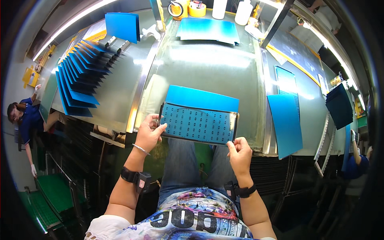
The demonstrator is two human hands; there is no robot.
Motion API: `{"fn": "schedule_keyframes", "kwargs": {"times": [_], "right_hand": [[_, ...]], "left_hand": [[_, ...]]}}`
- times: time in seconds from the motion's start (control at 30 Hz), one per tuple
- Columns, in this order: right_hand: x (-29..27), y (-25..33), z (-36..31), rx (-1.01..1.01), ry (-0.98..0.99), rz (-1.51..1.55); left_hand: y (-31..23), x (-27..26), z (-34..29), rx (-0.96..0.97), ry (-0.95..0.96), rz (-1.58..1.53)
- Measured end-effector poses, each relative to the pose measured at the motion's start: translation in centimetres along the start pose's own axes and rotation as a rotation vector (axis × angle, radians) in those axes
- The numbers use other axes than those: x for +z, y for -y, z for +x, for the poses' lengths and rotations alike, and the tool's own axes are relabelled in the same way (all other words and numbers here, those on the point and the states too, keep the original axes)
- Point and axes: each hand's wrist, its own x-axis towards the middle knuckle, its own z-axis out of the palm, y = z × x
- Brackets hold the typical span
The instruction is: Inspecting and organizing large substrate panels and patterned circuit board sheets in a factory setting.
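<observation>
Between my hands is a blue rectangular panel with rows of small dark marks and a dark, shiny border. My left hand pinches its left edge, thumb on the face. At its lower right corner, my right hand grips with thumb and fingers. The panel is tilted over the table's near edge. Just beyond it lies a plain blue sheet, partly covered by the panel.
Several blue sheets stand fanned in a rack on the left. A stack of blue sheets lies at the back, near white bottles and tape rolls. Another blue sheet lies right. Co-workers are at both sides.
</observation>
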Motion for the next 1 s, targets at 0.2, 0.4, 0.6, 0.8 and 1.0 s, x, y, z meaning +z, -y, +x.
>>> {"fn": "schedule_keyframes", "kwargs": {"times": [0.2,0.4,0.6,0.8,1.0], "right_hand": [[0.0,0.3,-0.2,0.042,0.027,0.007],[0.0,0.4,-0.2,0.069,0.034,-0.005],[0.5,0.0,-0.4,0.013,0.027,-0.058],[0.2,0.1,-0.4,-0.048,-0.022,-0.136],[0.3,0.2,-0.5,-0.062,0.003,-0.102]], "left_hand": [[1.4,-0.8,0.1,0.057,0.054,-0.053],[1.1,-0.6,-0.2,0.045,0.05,-0.063],[1.7,-0.8,-0.6,0.055,-0.071,-0.038],[2.2,-0.2,-0.4,0.431,-0.28,0.552],[3.2,0.0,-0.6,0.621,-0.381,0.689]]}}
